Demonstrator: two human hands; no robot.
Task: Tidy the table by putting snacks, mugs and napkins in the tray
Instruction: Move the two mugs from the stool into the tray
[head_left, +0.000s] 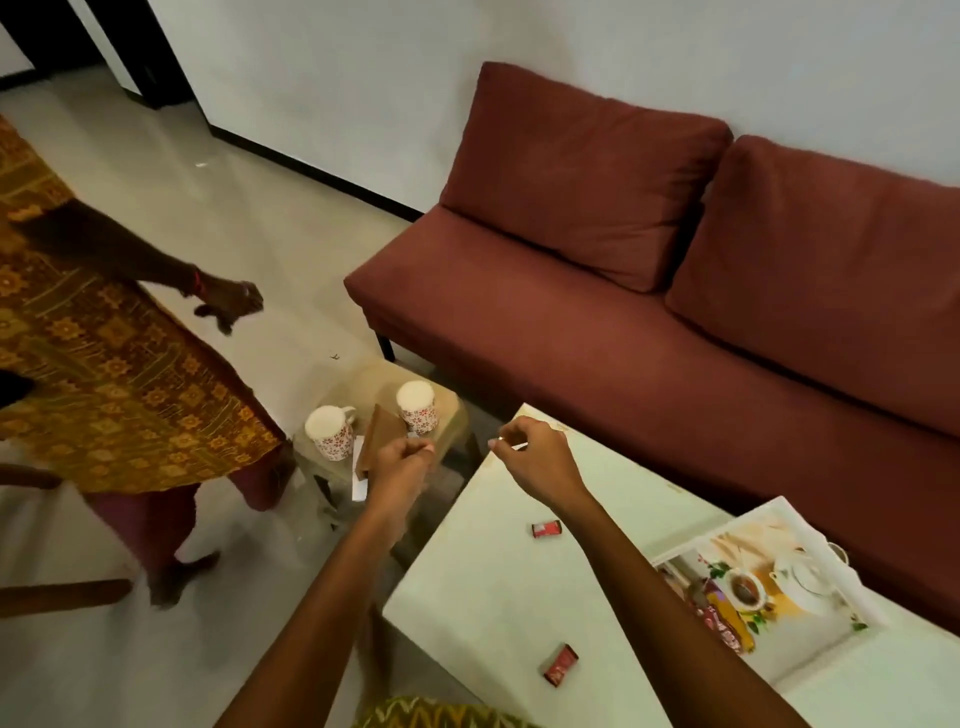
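Two white mugs with red flower prints, one on the left (330, 431) and one on the right (417, 407), stand on a small low stool (374, 382). Between them lies a brown napkin (382, 434) over a white napkin (359, 470). My left hand (400, 470) is closed at the brown napkin's near corner. My right hand (535, 460) hovers over the white table's far corner, pinching a thin white strip (519, 445). Two small red snack packets, one farther (546, 529) and one nearer (560, 665), lie on the table (483, 597). The picture-printed tray (831, 551) at the right holds snack packets (722, 618).
A maroon sofa (649, 312) runs along the wall behind the table. Another person in an orange patterned dress (104, 353) stands left of the stool, one hand (228, 304) held out. Wooden chair legs (62, 595) show at the left edge.
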